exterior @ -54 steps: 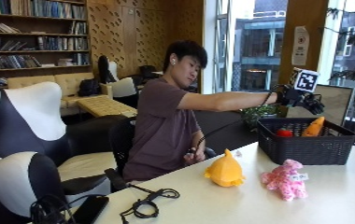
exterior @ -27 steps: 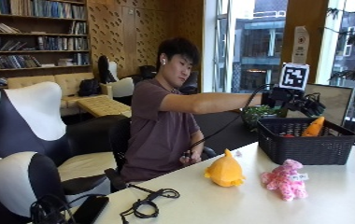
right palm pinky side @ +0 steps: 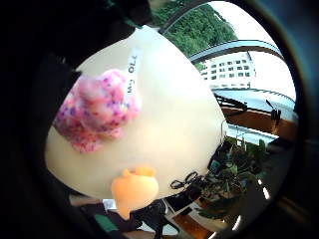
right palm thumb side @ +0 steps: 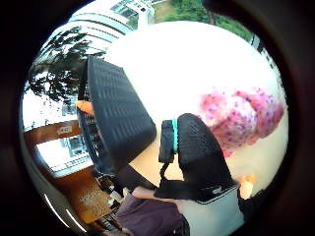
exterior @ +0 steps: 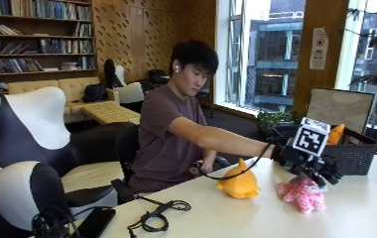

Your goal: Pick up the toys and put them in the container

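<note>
While at least one orange toy (exterior: 334, 134) already lay in the basket (exterior: 347, 156) at far right, the gloved hand (exterior: 312, 166) hovered just above the pink toy (exterior: 300, 193), fingers seemingly uncurled, gripping nothing. That and the orange toy (exterior: 239, 183) to its left remained on the table (exterior: 241, 218).

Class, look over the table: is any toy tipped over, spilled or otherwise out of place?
Nothing stands out. The pink toy and orange toy sit on the table, awaiting the basket; the gloved hand hovers over the pink one.
</note>
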